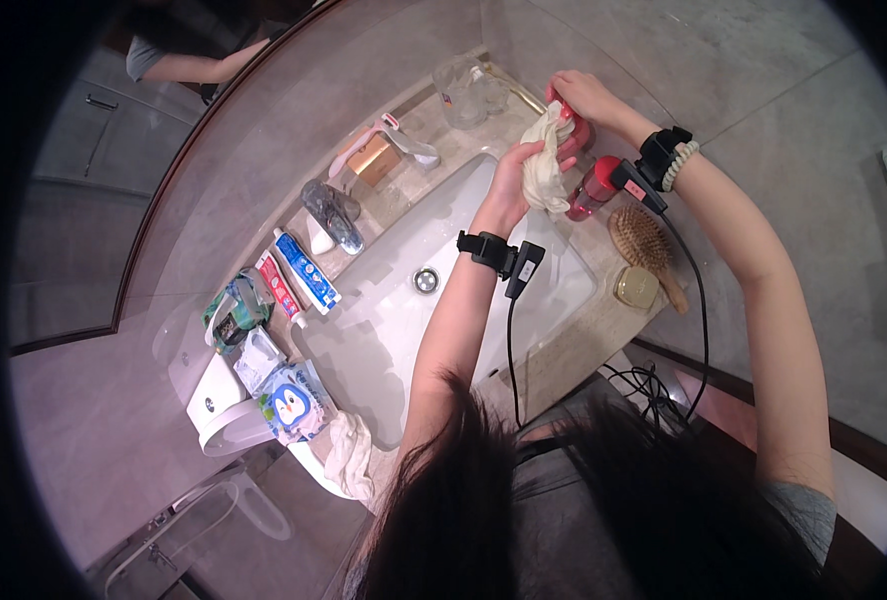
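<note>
Hands meet at the vanity's far right corner: left hand (520, 163) is closed around a cream cloth (545, 165), right hand (582, 97) grips a red bottle (576, 133) beside the sink (554, 290).

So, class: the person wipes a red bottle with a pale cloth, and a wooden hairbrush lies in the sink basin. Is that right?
Not quite. In the head view the wooden hairbrush lies on the counter beside the sink basin, not in it. The red bottle and pale cloth are as stated.
</note>
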